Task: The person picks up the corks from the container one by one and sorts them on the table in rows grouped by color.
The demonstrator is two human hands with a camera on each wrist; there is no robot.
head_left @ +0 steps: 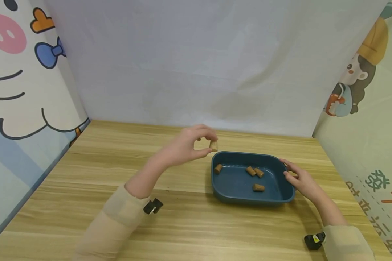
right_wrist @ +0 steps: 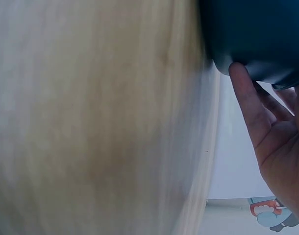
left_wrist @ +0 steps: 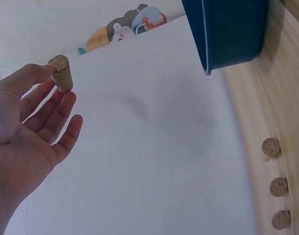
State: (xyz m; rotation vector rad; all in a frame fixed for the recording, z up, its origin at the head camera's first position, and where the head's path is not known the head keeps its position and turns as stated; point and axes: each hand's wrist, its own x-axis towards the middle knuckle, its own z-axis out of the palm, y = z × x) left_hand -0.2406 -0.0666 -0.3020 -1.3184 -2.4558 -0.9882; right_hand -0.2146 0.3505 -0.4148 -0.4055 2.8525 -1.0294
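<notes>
Between thumb and fingertips my left hand [head_left: 186, 146] pinches a cork [head_left: 213, 145], held up near the left back corner of a dark blue rectangular box [head_left: 253, 201]. In the left wrist view this cork [left_wrist: 62, 73] tapers and is clear of the box. Inside the box lie several brown corks, one cork [head_left: 217, 168] by the left wall and another cork [head_left: 258, 187] toward the front. My right hand [head_left: 302, 181] holds the box's right end, thumb at the rim. In the right wrist view a fingertip [right_wrist: 237, 71] touches its outer wall.
The box stands on a wood-grain table [head_left: 183, 224]. Three more corks show on the table in the left wrist view, including one cork [left_wrist: 271, 147] nearest the box. A pale cloth wall [head_left: 196, 72] closes off the back, with printed cartoon panels on both sides.
</notes>
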